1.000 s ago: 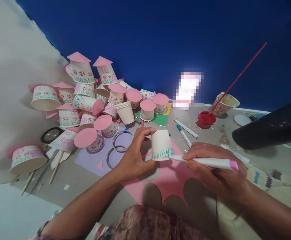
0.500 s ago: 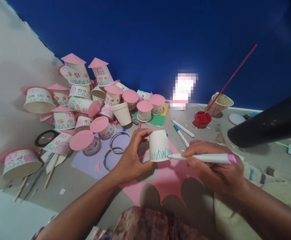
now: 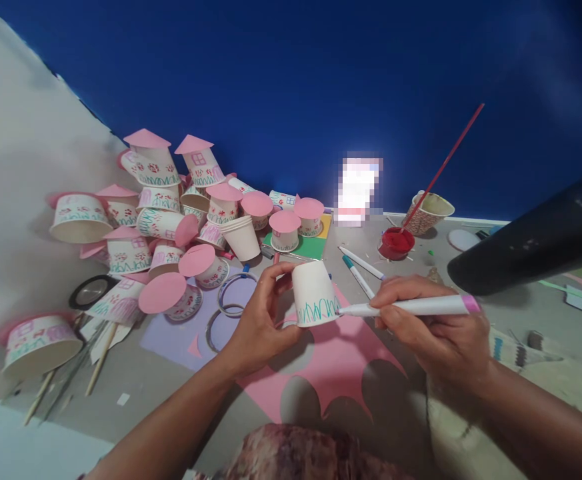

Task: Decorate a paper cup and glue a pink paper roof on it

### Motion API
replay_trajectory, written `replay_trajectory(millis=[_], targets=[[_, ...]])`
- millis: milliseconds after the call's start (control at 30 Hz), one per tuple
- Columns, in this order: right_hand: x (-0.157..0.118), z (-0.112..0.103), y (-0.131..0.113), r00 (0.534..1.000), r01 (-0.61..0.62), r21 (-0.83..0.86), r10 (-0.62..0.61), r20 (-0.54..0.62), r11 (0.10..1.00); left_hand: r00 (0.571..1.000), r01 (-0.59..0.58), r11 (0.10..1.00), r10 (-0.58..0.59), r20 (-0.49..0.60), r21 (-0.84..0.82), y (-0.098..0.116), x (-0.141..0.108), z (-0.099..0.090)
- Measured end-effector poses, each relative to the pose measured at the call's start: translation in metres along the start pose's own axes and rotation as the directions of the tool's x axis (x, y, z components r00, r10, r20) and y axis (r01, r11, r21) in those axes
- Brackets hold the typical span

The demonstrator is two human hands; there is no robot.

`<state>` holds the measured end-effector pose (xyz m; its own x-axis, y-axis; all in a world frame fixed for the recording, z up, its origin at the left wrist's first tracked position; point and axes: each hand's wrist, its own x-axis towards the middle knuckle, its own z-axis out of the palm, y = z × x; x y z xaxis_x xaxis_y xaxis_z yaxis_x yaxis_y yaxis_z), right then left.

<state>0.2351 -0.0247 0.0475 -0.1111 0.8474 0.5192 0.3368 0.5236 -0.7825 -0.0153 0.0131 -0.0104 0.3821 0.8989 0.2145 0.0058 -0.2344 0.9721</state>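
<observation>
A white paper cup (image 3: 313,287), upside down with green zigzag strokes round its wide rim, is gripped from the left by my left hand (image 3: 265,320). Closed around a white marker with a pink end (image 3: 421,306) is my right hand (image 3: 435,327). The marker's tip meets or nearly meets the cup's lower right side, beside the green strokes. Beneath the cup lies pink paper (image 3: 341,360) with round pieces cut out. A teal-capped marker (image 3: 358,277) and another white marker (image 3: 363,262) rest just behind the cup.
Decorated cups with pink paper roofs (image 3: 163,293) are heaped at the left, near a stack of plain cups (image 3: 241,239). Tape rings (image 3: 221,327) lie on purple paper. Behind stand a red paint pot (image 3: 395,245) with a stick and a patterned cup (image 3: 428,213). A black cylinder (image 3: 531,240) juts in from the right.
The view has shifted slightly, so the background things sit lower. The cup is tilted a little more, and the marker tip stays at its lower right side.
</observation>
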Motion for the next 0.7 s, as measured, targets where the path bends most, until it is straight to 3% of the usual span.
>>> replay_trajectory(millis=[167, 300, 500, 700], targets=[[0.0031, 0.0031, -0.0023, 0.998, 0.063, -0.015, -0.063, 0.016, 0.998, 1.0, -0.01, 1.0, 0.01, -0.004, 0.028, -0.0019, -0.0008, 0.0005], [0.0024, 0.0023, -0.0033, 0.999, 0.031, -0.014, -0.031, 0.037, 0.999, 1.0, -0.019, 0.999, 0.019, -0.011, 0.04, -0.0024, -0.0009, 0.0014], [-0.0002, -0.0016, -0.0002, 0.998, 0.038, -0.003, -0.038, -0.042, 0.999, 0.999, 0.002, 1.0, -0.003, -0.036, -0.013, -0.0016, -0.0006, 0.0015], [0.0009, -0.0018, -0.0017, 1.0, 0.026, 0.021, -0.026, -0.011, 0.999, 0.999, 0.017, 1.0, -0.018, -0.03, -0.026, -0.0012, -0.0001, 0.0027]])
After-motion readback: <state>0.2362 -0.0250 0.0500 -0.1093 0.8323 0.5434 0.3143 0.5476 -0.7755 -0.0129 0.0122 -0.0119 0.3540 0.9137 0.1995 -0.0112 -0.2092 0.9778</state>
